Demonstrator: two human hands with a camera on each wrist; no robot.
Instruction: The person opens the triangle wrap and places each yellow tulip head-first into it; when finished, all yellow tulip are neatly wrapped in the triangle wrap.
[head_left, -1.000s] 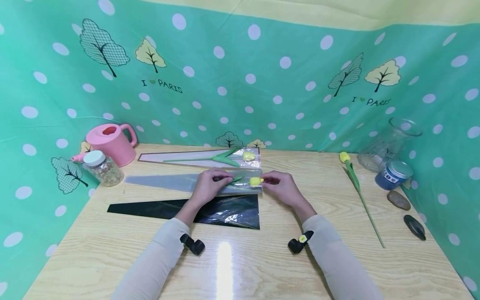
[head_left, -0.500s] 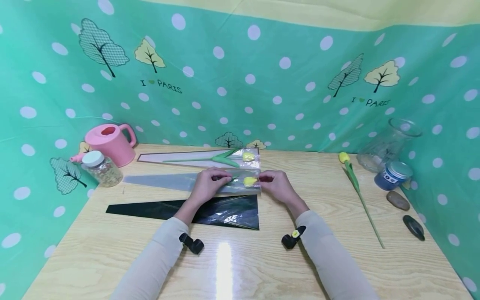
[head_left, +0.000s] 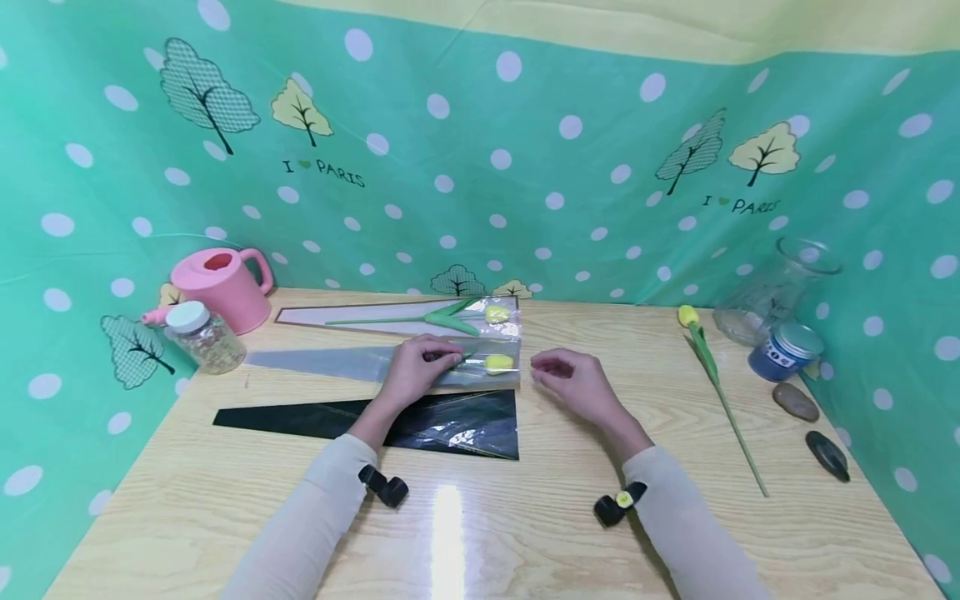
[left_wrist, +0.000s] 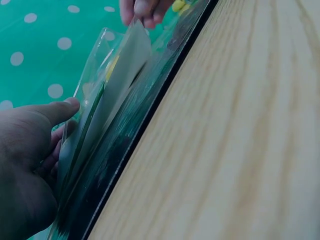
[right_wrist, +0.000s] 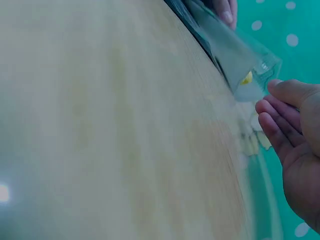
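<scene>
My left hand (head_left: pixel 416 367) pinches the edge of a clear-fronted, greyish flower sleeve (head_left: pixel 322 363) between thumb and fingers. Inside that sleeve lies a tulip, its yellow bloom (head_left: pixel 498 363) near the wide right end; most of its stem is hidden by the hand. In the left wrist view the sleeve's wide mouth (left_wrist: pixel 132 47) gapes, with the green stem (left_wrist: pixel 90 117) behind the film. My right hand (head_left: pixel 577 385) is just right of the mouth, fingers loosely bent and holding nothing. The right wrist view has its thumb close to the sleeve's corner (right_wrist: pixel 272 65).
Behind lies a white sleeve (head_left: pixel 307 314) holding another yellow tulip (head_left: pixel 450 317); in front, a black sleeve (head_left: pixel 322 418). A loose tulip (head_left: pixel 720 387) lies right, near a glass vase (head_left: pixel 772 292), blue jar (head_left: pixel 783 354) and two stones (head_left: pixel 797 402). Left: pink watering can (head_left: pixel 232 292), lidded jar (head_left: pixel 210 337).
The yellow bloom has slid left, inside the sleeve's mouth. My right hand has let go of it and drawn back to the right. My left hand has stayed in place.
</scene>
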